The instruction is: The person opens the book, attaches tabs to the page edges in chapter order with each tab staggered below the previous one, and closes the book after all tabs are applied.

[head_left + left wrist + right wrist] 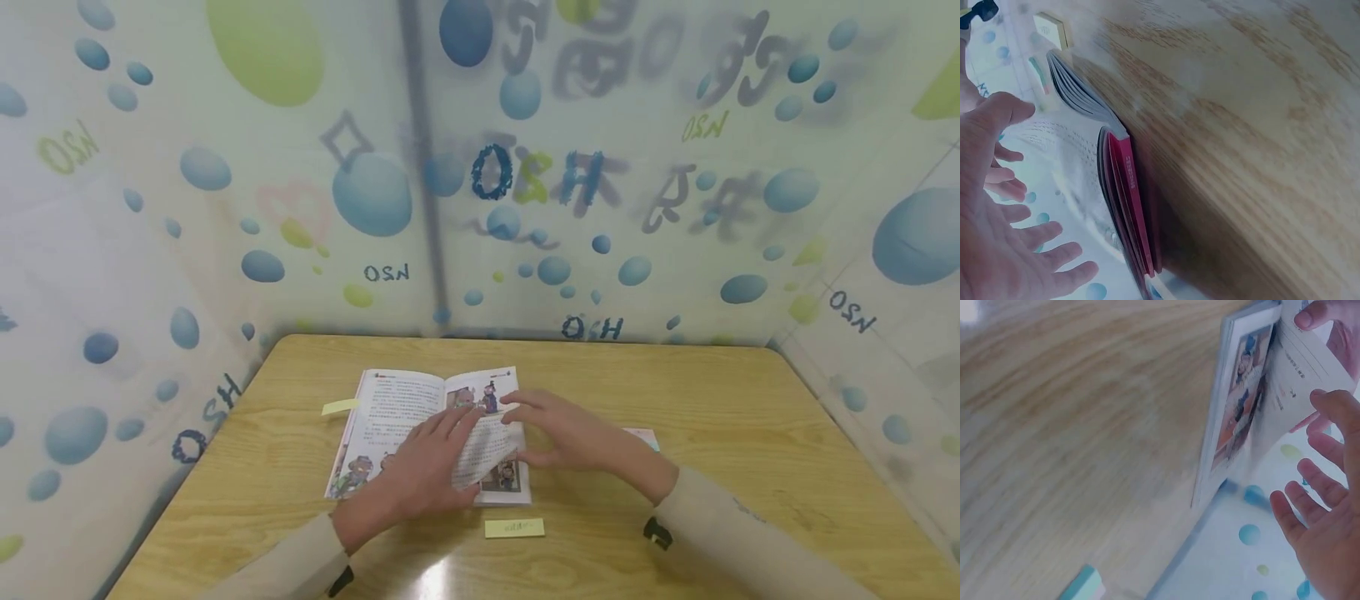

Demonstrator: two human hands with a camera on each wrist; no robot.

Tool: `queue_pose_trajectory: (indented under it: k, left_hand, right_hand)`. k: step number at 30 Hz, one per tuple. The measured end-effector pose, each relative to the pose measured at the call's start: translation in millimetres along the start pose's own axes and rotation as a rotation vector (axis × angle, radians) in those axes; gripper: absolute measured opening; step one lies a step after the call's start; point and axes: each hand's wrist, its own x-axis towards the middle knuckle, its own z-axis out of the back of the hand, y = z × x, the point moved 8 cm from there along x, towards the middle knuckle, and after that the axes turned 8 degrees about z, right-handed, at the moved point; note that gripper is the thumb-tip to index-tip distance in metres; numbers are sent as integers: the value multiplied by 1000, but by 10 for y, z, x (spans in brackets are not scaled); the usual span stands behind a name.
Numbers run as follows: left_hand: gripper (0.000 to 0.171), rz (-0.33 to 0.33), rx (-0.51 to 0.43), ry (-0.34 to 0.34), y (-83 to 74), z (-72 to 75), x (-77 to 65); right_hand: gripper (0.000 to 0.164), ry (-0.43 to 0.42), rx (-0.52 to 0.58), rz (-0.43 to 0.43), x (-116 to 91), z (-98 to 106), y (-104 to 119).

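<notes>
An open illustrated book (397,408) lies on the wooden table, with one right-hand page (480,450) raised and curving over the pages below. Above the book's middle is my left hand (431,467), its fingers extended across the lifted page. At the right edge of that page hovers my right hand (558,429), fingers spread and thumb apart. In the right wrist view, the right thumb (1332,409) lies close to the raised page (1300,375); whether it touches is unclear. The left wrist view shows the book's red spine or cover edge (1129,187) and the left hand's loose fingers.
A yellow sticky strip (340,407) sticks out from the book's left side. A small yellow note pad (514,528) with handwriting lies in front of the book. Behind the right wrist is a small pink and teal item (643,437). Printed curtains (525,275) enclose the table.
</notes>
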Motion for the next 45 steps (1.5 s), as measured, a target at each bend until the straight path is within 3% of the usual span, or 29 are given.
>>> queue_pose_trajectory:
  k: [10,20,31,38,45]
  left_hand:
    - [103,18,-50,-127,137,206,-27]
    - [101,73,-117,-154,339,402,-99]
    - [107,144,-51,-190,532,637,-152]
    - [109,207,23,-234,712,685,-231]
    - [109,271,66,-226,853,662,-305]
  right_hand:
    - [51,-37,29,-30,-146,104,-107]
    - [53,29,73,-145,-283,21,-208]
    - [52,36,67,-158,-319,-19,-232]
    - [51,75,74,-184,-331,-120,-252]
    - [51,111,58,-190,-336,-193,-267]
